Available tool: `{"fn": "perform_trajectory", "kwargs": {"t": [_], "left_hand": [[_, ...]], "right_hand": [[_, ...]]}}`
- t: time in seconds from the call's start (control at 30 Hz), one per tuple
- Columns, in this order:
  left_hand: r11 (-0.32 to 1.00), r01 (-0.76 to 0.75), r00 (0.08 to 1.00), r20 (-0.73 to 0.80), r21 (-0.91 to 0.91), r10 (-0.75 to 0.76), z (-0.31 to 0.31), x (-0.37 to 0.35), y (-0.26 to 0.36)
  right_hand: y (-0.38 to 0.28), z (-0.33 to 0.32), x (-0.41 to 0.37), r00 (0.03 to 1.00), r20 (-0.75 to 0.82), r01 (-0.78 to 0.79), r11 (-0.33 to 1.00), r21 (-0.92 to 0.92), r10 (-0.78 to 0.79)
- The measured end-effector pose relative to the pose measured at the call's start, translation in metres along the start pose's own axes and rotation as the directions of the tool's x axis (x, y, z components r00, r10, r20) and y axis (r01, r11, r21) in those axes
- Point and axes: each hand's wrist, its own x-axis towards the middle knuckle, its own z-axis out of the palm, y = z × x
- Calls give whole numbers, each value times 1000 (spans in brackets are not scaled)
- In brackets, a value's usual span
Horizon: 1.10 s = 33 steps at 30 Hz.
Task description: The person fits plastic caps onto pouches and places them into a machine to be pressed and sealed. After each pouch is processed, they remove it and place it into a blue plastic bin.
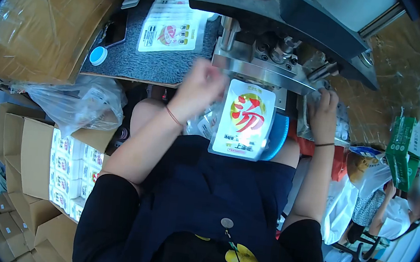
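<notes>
A flat pouch (245, 122) with a large red character on a yellow disc is positioned with its top edge at the metal bar (262, 74) of a press. My left hand (201, 90) is just left of the pouch, smeared by motion; whether it holds anything cannot be made out. On the other side, my right hand (323, 114) has its fingers curled by the bar's right end, beside a clear bag of small white parts (342, 125). Its fingertips are hidden. A blue curved rim (280, 138) shows behind the pouch, above my lap.
Stacked pouches (171, 32) lie on a grey-blue mat (125, 63) with a phone (114, 30) and a blue-lidded tub (98, 56). A carton (36, 156) of packed pouches stands at left. Cardboard flanks the press (284, 11). Another person (395, 214) sits at right beyond a green box (403, 151).
</notes>
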Motion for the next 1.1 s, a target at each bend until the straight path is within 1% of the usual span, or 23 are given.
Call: {"fn": "perform_trajectory", "kwargs": {"t": [0.03,0.07,0.13,0.17,0.27,0.33,0.37,0.4,0.43,0.47,0.5,0.53,0.57,0.6,0.67,0.73,0.77,0.8,0.9,0.93,1.0,1.03,1.1], "left_hand": [[869,-320,897,-175,379,406,-22,18,0],[519,-443,626,-162,731,763,-49,41,-3],[97,-241,664,91,966,742,-92,69,-5],[3,-119,792,93,993,604,-109,84,-40],[-66,-200,817,203,978,539,-90,24,-28],[-22,-368,782,323,929,533,-77,-20,-20],[-116,-373,751,373,920,545,-82,-25,-29],[172,-452,753,271,875,600,-87,-29,-34],[445,-502,773,154,741,615,-91,-33,-41],[675,-513,807,29,531,590,-91,-37,-47],[946,-324,943,-64,29,325,-74,-44,-35],[944,-300,953,-9,-134,302,-60,-54,-25],[960,-278,957,74,-37,280,-53,-57,-25],[962,-266,954,158,64,254,-46,-58,-26],[951,-271,939,257,150,227,-26,-63,-26],[904,-316,918,334,288,215,-5,-69,-22],[899,-337,897,387,280,215,2,-71,-19],[951,-259,903,391,169,176,10,-74,-20],[987,-40,908,405,-157,102,31,-81,-27],[983,-52,916,384,-173,116,34,-79,-35],[978,-206,901,382,-42,206,34,-75,-44],[981,-195,905,387,8,177,35,-73,-45],[981,-184,895,425,66,139,39,-72,-50]], "right_hand": [[-7,-1,1,989,-130,61,998,-35,-65],[-4,1,0,996,-56,68,998,-10,-68],[13,4,2,992,84,90,995,46,-93],[12,2,5,966,254,-53,997,55,37],[17,1,-4,981,192,-26,999,47,17],[16,-7,-10,999,38,14,997,80,-17],[11,-17,-11,1000,-7,-8,994,104,9],[6,-26,-14,998,-45,-36,991,128,42],[-4,-34,-16,983,-97,-133,968,213,156],[-15,-40,-17,980,-74,-156,944,291,185],[-26,-45,-18,977,-49,-177,914,366,209],[-40,-48,-19,973,-22,-198,877,437,231],[-63,-46,-19,980,33,-179,787,591,197],[-82,-49,-16,993,109,-106,807,581,52],[-116,-54,-11,980,199,-118,770,627,-12],[-136,-50,-2,999,46,-18,612,791,-29],[-142,-50,6,994,22,52,644,763,-106],[-144,-51,9,983,3,123,669,733,-183],[-130,-53,7,959,103,124,715,688,-266],[-124,-53,4,981,88,53,678,733,-171],[-114,-56,-8,995,95,-90,571,816,22],[-114,-57,-13,982,133,-185,511,840,137],[-116,-56,-8,990,116,-40,635,771,-79]]}}
